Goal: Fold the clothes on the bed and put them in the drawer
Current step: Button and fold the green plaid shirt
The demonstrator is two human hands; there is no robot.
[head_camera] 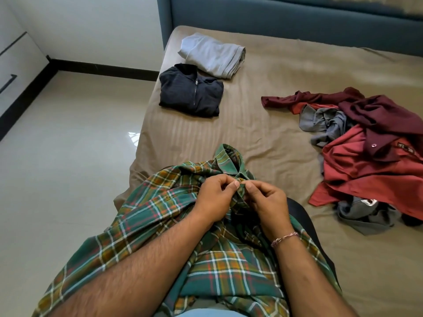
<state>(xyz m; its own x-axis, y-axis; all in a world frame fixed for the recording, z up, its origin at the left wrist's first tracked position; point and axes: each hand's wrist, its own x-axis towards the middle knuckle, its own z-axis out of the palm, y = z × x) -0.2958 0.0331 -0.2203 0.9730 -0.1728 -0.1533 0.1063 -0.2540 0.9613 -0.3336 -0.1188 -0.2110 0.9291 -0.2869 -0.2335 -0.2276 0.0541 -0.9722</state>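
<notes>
A green plaid shirt (158, 207) lies rumpled over the bed's near corner, collar pointing away from me. My left hand (216, 197) and my right hand (266, 202) pinch the shirt's front placket just below the collar, fingertips almost touching. A dark folded zip jacket (191, 91) and a folded light grey garment (212, 54) rest at the bed's far left. An unfolded heap of red, maroon and grey clothes (370, 152) sprawls at the right. No drawer is clearly in view.
The bed carries a tan striped sheet (263, 124) and a teal padded headboard (286, 21) at the back. Glossy tiled floor (68, 145) lies to the left, bordered by a dark skirting and white cabinet fronts (13, 62).
</notes>
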